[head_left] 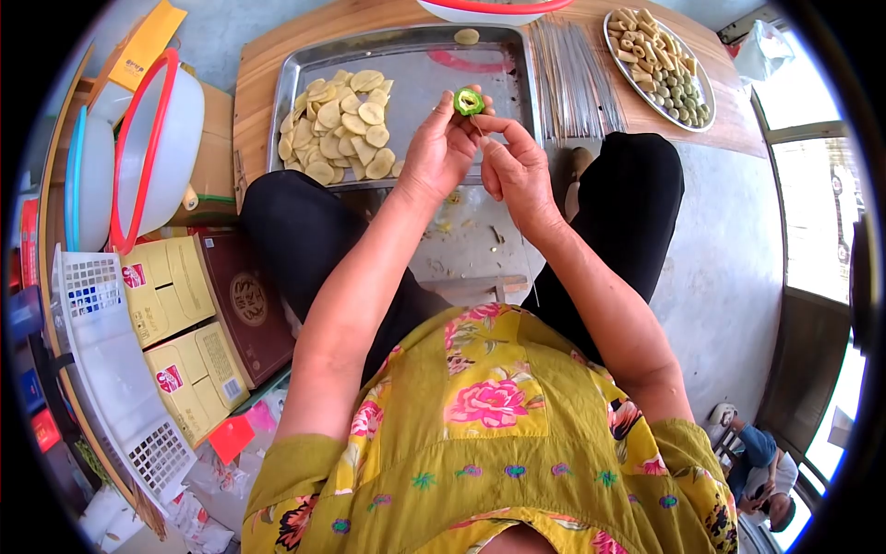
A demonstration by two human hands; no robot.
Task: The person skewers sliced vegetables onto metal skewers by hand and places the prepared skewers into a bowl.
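Note:
My left hand [441, 150] is closed on a green pepper piece [468, 102], whose pale hollow inside faces up. Right beside it, my right hand [519, 173] pinches a thin metal skewer [478, 127] with its tip close to the pepper. Whether the tip has gone into the pepper I cannot tell. Both hands are over the near edge of a metal tray [406, 51]. A heap of pale round slices, which look like potato [341, 125], lies in the tray's left part, and one slice [467, 36] is at its far edge.
Many metal skewers [577, 78] lie right of the tray. An oval plate [704, 78] holds beige rolls and green balls. A red-rimmed bowl [494, 9] stands at the back. Boxes [189, 360] and a white basket [111, 360] are at left. A person [761, 471] sits far right.

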